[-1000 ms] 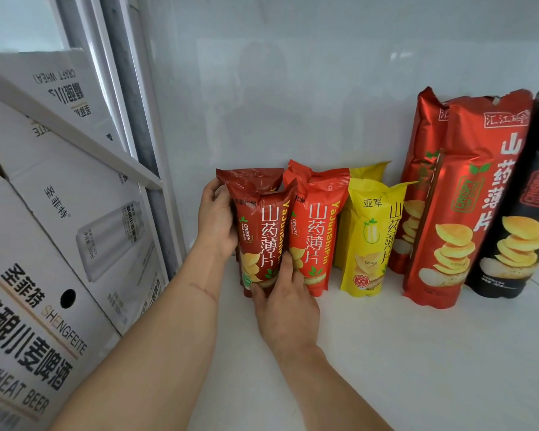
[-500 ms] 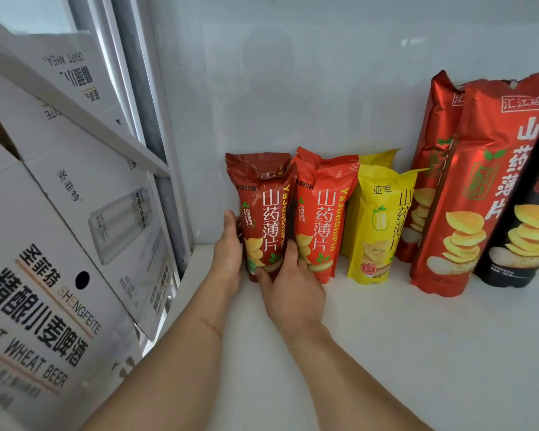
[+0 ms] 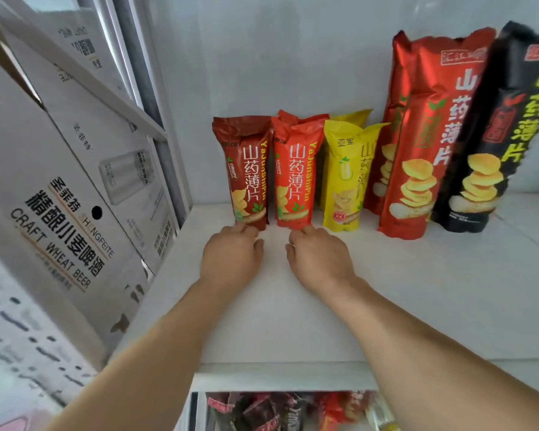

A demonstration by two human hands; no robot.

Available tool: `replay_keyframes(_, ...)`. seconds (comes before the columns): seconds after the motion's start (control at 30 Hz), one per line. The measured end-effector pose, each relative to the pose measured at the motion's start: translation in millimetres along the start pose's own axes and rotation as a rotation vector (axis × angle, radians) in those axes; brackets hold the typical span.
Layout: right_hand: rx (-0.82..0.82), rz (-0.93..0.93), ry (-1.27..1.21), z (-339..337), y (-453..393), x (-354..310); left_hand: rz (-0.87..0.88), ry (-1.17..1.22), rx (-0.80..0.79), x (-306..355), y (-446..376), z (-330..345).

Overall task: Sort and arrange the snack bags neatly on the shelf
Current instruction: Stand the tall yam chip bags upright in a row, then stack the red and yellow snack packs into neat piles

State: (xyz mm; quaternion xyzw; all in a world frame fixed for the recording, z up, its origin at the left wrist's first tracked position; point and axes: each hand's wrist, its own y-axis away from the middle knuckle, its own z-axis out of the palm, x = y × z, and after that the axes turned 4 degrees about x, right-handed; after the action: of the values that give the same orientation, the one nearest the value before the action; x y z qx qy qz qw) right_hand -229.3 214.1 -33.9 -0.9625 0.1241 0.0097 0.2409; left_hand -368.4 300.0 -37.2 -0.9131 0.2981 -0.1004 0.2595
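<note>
Standing upright along back edge of white shelf surface [image 3: 386, 290], row of snack bags: small dark-red foil bag [image 3: 246, 169] nearest left edge, small orange-red bag [image 3: 294, 175] touching it, small yellow bag [image 3: 344, 178], tall red foil bag [image 3: 423, 135], tall black bag [image 3: 504, 129] toward right. Second bags behind orange-red, yellow, tall red. Left hand [image 3: 232, 255] fingers curled, tips at dark-red bag base; right hand [image 3: 319, 258] curled likewise at orange-red base; neither pinching. White beer cartons [image 3: 66, 188] beyond left edge. Lower compartment: mixed bags [image 3: 290, 410], blurred.

Bright, even light; wide-angle bending at the edges, motion blur smearing the left side.
</note>
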Motion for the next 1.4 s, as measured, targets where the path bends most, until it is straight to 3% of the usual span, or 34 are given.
replay_keyframes(0.13, -0.030, -0.059, 0.082, -34, 40, 44, 0.320, -0.060, 0.008, 54, 17, -14)
replay_keyframes(0.3, -0.019, 0.005, 0.107, -81, 96, 119, 0.381, 0.018, 0.083, 137, 32, -23)
replay_keyframes(0.67, 0.097, 0.262, 0.077, -152, 183, 259, 0.347, 0.313, 0.046, 320, 48, -34)
replay_keyframes(1.07, 0.175, 0.526, 0.081, -171, 186, 432, 0.364, 0.516, -0.080, 490, -22, 5)
replay_keyframes(1.23, 0.209, 0.635, 0.022, -173, 177, 502, 0.249, 0.655, -0.209, 552, -56, 16)
replay_keyframes(1.4, 0.231, 0.688, -0.038, -167, 160, 563, 0.024, 0.808, -0.371, 602, -81, 39)
